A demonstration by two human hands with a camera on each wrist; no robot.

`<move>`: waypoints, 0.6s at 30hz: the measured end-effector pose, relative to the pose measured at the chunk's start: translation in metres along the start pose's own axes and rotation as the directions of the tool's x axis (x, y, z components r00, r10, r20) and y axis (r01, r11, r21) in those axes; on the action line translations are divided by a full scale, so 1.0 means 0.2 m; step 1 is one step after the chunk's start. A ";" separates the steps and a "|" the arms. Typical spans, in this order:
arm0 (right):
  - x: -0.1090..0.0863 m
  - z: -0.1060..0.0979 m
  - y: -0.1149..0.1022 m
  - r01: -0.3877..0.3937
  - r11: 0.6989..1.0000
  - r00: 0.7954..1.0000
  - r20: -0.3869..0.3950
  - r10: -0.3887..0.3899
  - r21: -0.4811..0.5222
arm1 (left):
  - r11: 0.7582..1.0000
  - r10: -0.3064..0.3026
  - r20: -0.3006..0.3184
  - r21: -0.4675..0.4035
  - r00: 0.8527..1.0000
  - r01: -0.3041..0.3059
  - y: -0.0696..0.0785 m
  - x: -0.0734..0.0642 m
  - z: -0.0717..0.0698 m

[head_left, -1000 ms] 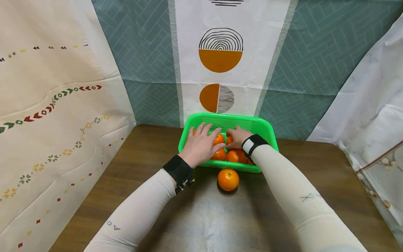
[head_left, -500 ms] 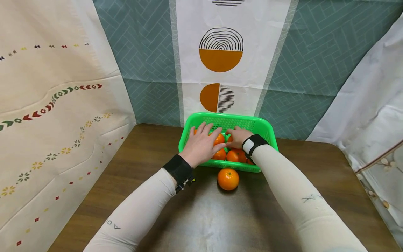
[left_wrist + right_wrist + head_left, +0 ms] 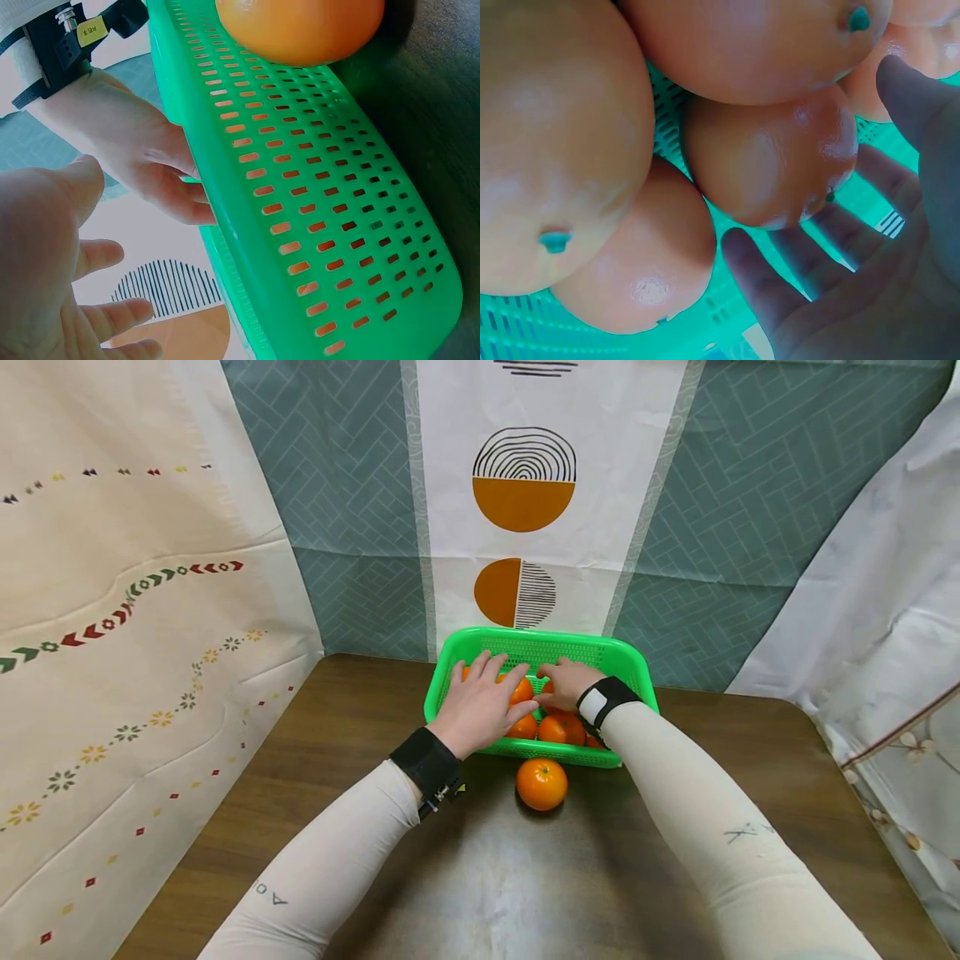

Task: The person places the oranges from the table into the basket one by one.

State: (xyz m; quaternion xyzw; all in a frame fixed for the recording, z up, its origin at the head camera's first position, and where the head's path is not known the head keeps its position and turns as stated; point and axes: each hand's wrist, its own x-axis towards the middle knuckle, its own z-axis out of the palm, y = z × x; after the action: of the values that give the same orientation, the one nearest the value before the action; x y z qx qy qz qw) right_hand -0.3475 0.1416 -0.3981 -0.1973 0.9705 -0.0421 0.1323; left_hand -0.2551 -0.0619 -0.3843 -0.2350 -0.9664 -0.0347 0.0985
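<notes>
A green perforated basket [image 3: 570,650] holds several oranges [image 3: 561,727]. My left hand [image 3: 474,706] is over its left part, fingers spread; in the left wrist view this hand [image 3: 37,255] has nothing in its palm. My right hand [image 3: 570,683] reaches inside, farther right. In the right wrist view, its fingers extend behind one orange [image 3: 769,161] while the thumb stands away from that fruit; whether they touch it I cannot tell. Another orange [image 3: 542,784] sits on the table just outside the basket's front wall.
The brown wooden table [image 3: 495,877] spreads out around the basket. Behind it hangs a patterned cloth [image 3: 360,527], close to the basket's back rim. More cloth drapes at the left [image 3: 150,693] and right [image 3: 885,635] sides.
</notes>
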 end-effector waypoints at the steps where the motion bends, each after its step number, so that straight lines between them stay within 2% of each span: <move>1: -0.01 0.00 0.00 0.003 1.000 1.000 -0.007 -0.003 -0.002 | 1.000 0.000 0.000 -0.001 1.000 0.000 0.00 0.00 0.00; 10: -0.09 -0.03 0.00 0.056 0.998 0.993 -0.103 -0.057 -0.010 | 1.000 0.003 -0.003 -0.013 1.000 -0.003 0.00 -0.03 -0.02; 18: -0.24 -0.07 0.00 0.126 0.992 0.967 -0.225 -0.121 0.009 | 1.000 0.008 -0.013 -0.025 1.000 -0.009 0.00 -0.06 -0.04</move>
State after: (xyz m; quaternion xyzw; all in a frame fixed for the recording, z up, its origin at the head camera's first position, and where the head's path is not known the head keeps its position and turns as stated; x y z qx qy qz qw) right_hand -0.3080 0.1608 -0.3727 -0.2498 0.9645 -0.0834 0.0212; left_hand -0.2431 -0.0692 -0.3787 -0.2400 -0.9643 -0.0477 0.1018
